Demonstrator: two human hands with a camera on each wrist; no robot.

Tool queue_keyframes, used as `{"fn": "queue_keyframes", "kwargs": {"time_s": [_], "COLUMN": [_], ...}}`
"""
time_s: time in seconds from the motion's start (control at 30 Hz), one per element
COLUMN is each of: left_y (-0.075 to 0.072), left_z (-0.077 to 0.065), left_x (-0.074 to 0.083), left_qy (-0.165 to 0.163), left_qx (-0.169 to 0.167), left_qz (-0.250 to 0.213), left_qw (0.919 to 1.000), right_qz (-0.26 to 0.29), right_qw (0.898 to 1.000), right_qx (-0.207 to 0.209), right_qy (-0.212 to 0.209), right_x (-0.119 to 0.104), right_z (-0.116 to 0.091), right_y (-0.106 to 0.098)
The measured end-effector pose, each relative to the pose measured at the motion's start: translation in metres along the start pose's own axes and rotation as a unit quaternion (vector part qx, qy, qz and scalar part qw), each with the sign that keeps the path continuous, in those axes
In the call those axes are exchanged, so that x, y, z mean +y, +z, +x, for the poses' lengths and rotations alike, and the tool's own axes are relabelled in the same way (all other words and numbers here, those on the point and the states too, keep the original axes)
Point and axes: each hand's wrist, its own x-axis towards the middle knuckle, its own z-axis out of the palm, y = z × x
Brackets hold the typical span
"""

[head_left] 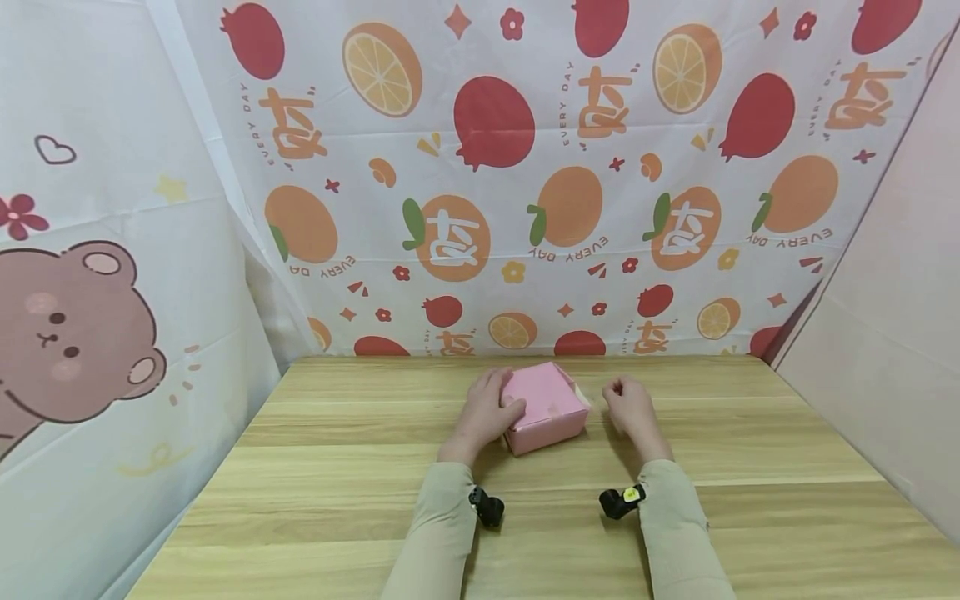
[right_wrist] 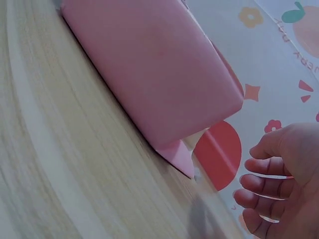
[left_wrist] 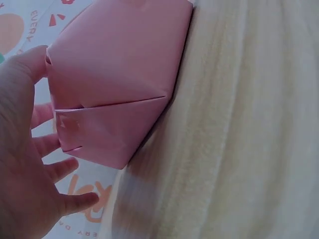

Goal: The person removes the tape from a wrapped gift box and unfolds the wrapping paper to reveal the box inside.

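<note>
A pink paper box (head_left: 547,404) stands on the wooden table, turned at an angle. My left hand (head_left: 483,412) grips its left side, with the thumb over the top edge and the fingers at the side. In the left wrist view the left hand (left_wrist: 30,149) has its lower fingers spread apart beside the folded end of the box (left_wrist: 117,59). To the right of the box, my right hand (head_left: 628,404) is apart from it, with loosely curled fingers and nothing in them. A pointed flap (right_wrist: 178,157) sticks out low at the box's right end in the right wrist view.
The wooden table (head_left: 337,492) reaches back to a white cloth (head_left: 510,200) printed with fruit. A cloth with a bear (head_left: 75,333) hangs on the left, and a plain pale one (head_left: 877,333) on the right. Small black cameras sit at both wrists.
</note>
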Motion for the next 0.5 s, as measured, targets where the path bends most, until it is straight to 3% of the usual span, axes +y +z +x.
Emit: {"fn": "queue_keyframes", "kwargs": {"time_s": [0.27, 0.5], "left_y": [-0.002, -0.004], "left_z": [-0.001, -0.001], "left_x": [0.001, 0.001], "left_qy": [-0.027, -0.040], "left_qx": [0.042, 0.070], "left_qz": [0.023, 0.049], "left_qw": [0.9985, 0.9955], "right_qz": [-0.007, -0.003], "right_qw": [1.000, 0.998], "right_qx": [-0.007, -0.039], "right_qy": [-0.021, -0.041], "right_x": [-0.006, -0.013], "right_z": [0.000, -0.001], "right_y": [0.004, 0.008]}}
